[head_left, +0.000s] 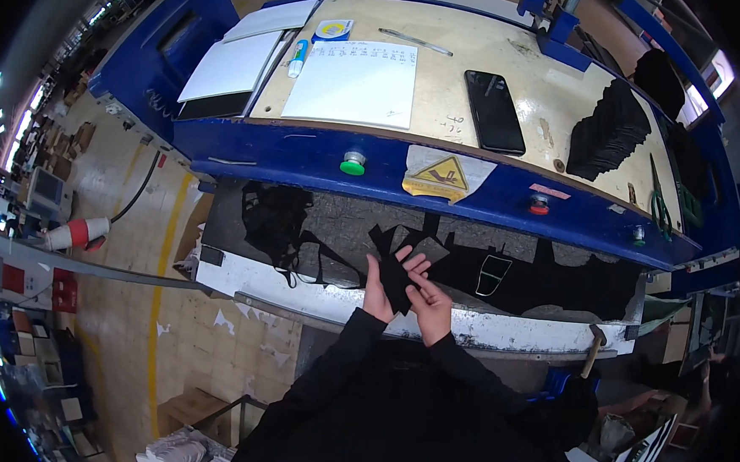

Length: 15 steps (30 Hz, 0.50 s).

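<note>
Both hands are together in front of the dark cutting bed [349,221]. My left hand [375,294] cups black cut fabric pieces [395,285], its thumb up along their side. My right hand [430,307] pinches the lower right edge of these pieces with thumb and fingers. To the right, a pale-edged metal cutting die [493,276] rests on a black fabric sheet [583,282] with cut-out edges. Left of my hands lies a tangled heap of black fabric scraps [273,218], with thin strips trailing toward them.
Behind the bed runs a blue machine beam [265,150] with a green button [353,163] and red button [539,204]. Above it lie papers [353,86], a black phone [494,111], stacked black pieces [609,131] and scissors [660,202]. A hammer [593,353] stands at the front right.
</note>
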{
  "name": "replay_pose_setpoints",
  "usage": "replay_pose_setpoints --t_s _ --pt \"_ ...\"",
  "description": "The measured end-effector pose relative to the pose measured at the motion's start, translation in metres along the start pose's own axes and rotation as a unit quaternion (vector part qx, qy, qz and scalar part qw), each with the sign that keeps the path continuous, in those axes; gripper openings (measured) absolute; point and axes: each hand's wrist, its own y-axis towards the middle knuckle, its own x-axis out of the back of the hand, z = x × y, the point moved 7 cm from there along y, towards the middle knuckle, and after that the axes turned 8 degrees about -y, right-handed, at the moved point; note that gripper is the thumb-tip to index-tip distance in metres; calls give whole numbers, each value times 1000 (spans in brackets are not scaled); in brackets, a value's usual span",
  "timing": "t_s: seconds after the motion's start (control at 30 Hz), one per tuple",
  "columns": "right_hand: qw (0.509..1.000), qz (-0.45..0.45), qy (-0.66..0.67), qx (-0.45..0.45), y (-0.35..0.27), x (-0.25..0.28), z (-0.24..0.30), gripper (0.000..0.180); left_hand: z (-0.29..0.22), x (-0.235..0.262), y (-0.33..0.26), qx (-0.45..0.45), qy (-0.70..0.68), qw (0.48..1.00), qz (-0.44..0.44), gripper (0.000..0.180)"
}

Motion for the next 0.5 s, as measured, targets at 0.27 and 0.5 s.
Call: replay_pose_setpoints --t_s 0.27,0.5 --pt "999 12 -16 48 -17 -3 13 47 5 3 -1 -20 45 999 -2 50" --pt "993 25 -105 43 -23 10 -3 51 15 14 -2 18 53 998 -11 39"
